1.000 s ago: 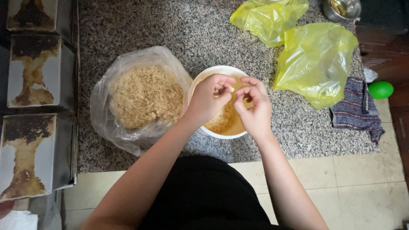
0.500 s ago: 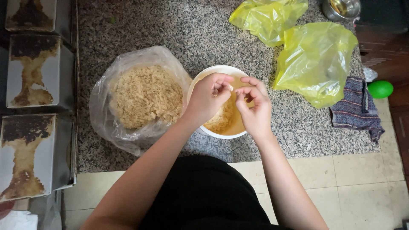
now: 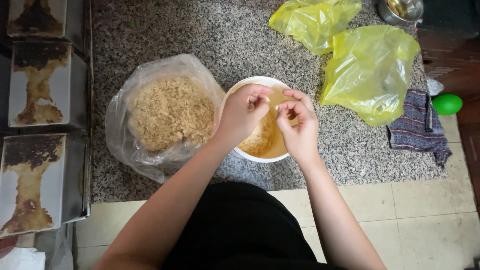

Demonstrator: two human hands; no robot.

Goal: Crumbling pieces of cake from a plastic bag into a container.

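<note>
Left hand point(image 3: 243, 116) and right hand point(image 3: 299, 125): fingertips pinched together on a small pale item, too small to identify, held between them above the white bowl point(image 3: 240, 90). Bowl held tan mush, central on the granite counter point(image 3: 200, 30). Clear bag of shredded tan material point(image 3: 170, 112) touched it at 9 o'clock; yellow bags point(image 3: 370, 70) lay at 2 o'clock.

Surface: speckled grey granite counter point(image 3: 200, 30).
Centre: white bowl point(image 3: 240, 89), beside a clear plastic bag of brown crumbs point(image 3: 170, 115).
Right: two yellow plastic bags point(image 3: 370, 70), striped cloth point(image 3: 417, 127).
Top corner: steel cup point(image 3: 400, 9).
</note>
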